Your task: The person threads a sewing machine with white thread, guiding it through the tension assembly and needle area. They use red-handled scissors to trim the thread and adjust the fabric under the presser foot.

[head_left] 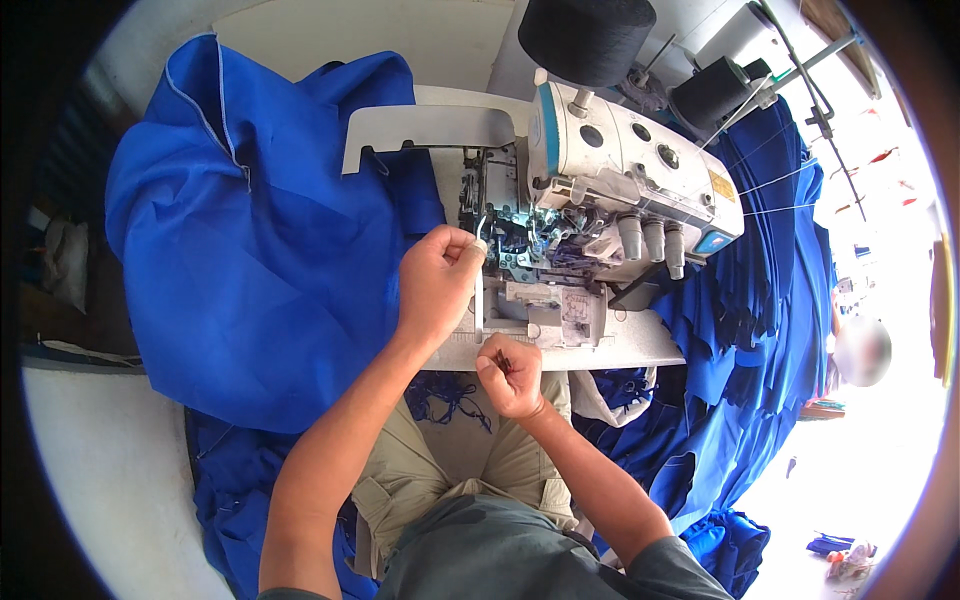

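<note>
My left hand [438, 285] is in front of the serger [640, 165], its thumb and finger pinching a pair of slim, pale tweezers [479, 300] with a bent tip. The tip points up beside the exposed looper area [515, 250], where the machine's front cover [565, 312] hangs open. Just below the table's front edge, my right hand [512, 378] is curled closed near the lower end of the tweezers. Something small and dark shows among its fingers, too little to name.
A big blue cloth [260, 230] drapes over the table's left side. Stacked blue pieces [745, 280] hang at the right. Behind the machine stand black thread cones [588, 38]. Below the table, a white bag [615, 398] holds blue scraps. Threads run from a stand at upper right.
</note>
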A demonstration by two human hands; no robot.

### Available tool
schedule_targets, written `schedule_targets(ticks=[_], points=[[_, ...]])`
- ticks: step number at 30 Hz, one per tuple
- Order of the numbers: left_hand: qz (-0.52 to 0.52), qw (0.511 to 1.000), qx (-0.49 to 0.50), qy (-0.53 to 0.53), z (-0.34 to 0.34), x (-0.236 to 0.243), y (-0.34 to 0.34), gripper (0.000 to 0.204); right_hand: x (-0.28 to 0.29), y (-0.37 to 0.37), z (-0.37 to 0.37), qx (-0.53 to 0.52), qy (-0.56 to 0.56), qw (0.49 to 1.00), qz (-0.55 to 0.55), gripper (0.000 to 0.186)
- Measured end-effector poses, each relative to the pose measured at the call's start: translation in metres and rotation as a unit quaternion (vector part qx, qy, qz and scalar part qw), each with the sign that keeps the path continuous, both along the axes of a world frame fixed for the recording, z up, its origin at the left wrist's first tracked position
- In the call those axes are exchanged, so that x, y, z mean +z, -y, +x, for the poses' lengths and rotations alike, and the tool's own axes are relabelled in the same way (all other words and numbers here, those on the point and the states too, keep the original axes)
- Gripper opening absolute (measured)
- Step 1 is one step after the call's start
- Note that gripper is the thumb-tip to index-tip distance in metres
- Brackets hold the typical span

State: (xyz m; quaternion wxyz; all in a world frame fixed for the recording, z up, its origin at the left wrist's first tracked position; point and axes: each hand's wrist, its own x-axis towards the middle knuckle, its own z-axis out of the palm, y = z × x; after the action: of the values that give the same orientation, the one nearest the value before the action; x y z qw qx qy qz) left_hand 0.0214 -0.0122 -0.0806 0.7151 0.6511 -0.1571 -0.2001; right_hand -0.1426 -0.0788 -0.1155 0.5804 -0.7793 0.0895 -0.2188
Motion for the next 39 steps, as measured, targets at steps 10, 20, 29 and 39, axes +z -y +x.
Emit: schedule_targets(ticks=[10,20,29,39], points=[[0.013,1.0,-0.021,0.014,0.004,0.0,-0.002,0.014,0.0,0.0,0.0,0.001,0.0,1.0,0.006,0.017],[0.007,0.997,-0.079,0.016,0.013,0.003,-0.005,0.015,0.001,-0.001,0.001,0.001,0.01,1.0,0.004,0.016],[0.017,0.993,-0.107,-0.042,0.018,0.013,-0.011,0.016,0.001,-0.001,0.002,0.003,0.012,1.0,0.001,0.015],[0.024,0.988,-0.133,-0.075,0.019,0.023,-0.015,0.019,0.0,-0.001,0.002,0.006,0.01,1.0,0.0,0.018]])
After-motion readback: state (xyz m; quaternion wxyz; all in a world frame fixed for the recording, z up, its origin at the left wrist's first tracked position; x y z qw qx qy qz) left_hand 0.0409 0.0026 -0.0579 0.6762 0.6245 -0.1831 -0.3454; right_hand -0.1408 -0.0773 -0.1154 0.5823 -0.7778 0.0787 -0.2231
